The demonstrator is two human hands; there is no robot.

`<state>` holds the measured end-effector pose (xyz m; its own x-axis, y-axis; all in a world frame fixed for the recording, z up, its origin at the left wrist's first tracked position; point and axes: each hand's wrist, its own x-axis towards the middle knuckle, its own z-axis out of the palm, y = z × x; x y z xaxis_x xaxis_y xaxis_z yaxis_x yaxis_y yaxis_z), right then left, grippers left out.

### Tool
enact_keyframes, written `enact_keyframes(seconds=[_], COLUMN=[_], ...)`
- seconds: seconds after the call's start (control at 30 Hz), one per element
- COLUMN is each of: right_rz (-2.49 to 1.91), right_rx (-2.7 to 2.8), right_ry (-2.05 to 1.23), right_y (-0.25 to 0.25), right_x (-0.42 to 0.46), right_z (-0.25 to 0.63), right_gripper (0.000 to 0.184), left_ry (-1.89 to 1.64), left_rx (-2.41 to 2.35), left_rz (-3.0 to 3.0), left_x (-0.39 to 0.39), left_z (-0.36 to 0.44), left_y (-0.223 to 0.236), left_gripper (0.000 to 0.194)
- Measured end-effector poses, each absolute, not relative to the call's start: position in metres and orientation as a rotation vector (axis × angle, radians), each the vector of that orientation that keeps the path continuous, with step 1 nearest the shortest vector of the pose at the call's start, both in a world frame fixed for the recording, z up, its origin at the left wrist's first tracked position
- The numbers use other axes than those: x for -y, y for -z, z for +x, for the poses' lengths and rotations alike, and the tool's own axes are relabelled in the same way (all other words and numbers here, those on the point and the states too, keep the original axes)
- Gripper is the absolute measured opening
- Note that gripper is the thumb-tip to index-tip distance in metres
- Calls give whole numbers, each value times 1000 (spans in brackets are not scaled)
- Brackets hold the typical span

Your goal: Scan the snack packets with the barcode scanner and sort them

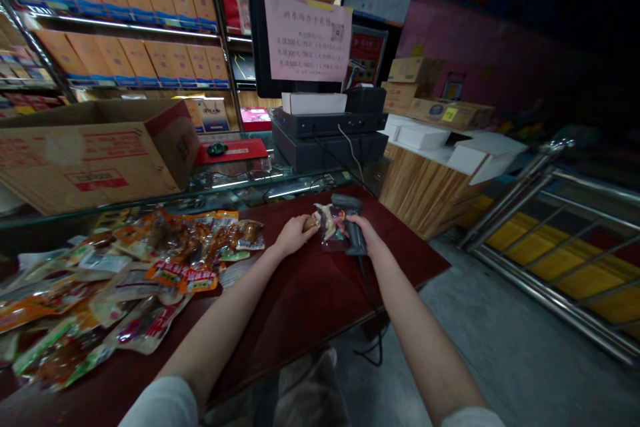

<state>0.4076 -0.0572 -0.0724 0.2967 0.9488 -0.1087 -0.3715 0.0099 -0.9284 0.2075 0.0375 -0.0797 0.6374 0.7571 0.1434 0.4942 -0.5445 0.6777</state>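
The left hand (294, 236) lies low over the dark red, glossy table (300, 293), its fingers curled closed over the left end of a small clear plastic packet with pale and brownish contents (329, 223); how the fingertips press beneath cannot be seen. The right hand (369, 231) is wrapped around the handle of a dark grey, pistol-shaped plastic scanner (355, 240), whose head sits above the fingers and points left, just beside the packet. A black cord (367, 280) runs from the scanner's handle over the near edge of the table and hangs in a loop. To the left of the left hand, a loose heap of shiny, vacuum-sealed food packets in orange, red, green and clear plastic (165, 257) covers that end of the table. Behind the heap, an open brown cardboard box with red print (85, 157) stands on a glass-topped table (240, 180). Right of the box, a small black computer mouse (217, 149) rests on a flat red pad (250, 149), and beyond the scanner a black monitor (259, 47) bearing a pink printed sheet (307, 37) rises above a dark, boxy cash drawer (325, 150).
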Motion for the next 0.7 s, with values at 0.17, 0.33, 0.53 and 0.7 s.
enact_keyframes(seconds=[0.17, 0.33, 0.53, 0.7], right_rz=[-1078, -1001, -1011, -977], right_rx=[722, 922, 976, 996], right_ry=[-1198, -1253, -1313, -1371], right_y=[66, 60, 53, 55], right_x=[62, 73, 81, 80], right_z=[401, 392, 387, 388], right_gripper=[27, 27, 25, 25], left_ry=[-653, -707, -799, -816], left_rx=[-690, -585, -535, -571], left_rz=[1341, 948, 882, 955], left_x=[-46, -44, -40, -40], left_z=[181, 163, 158, 158], left_y=[81, 80, 72, 75], left_gripper=[57, 45, 49, 48])
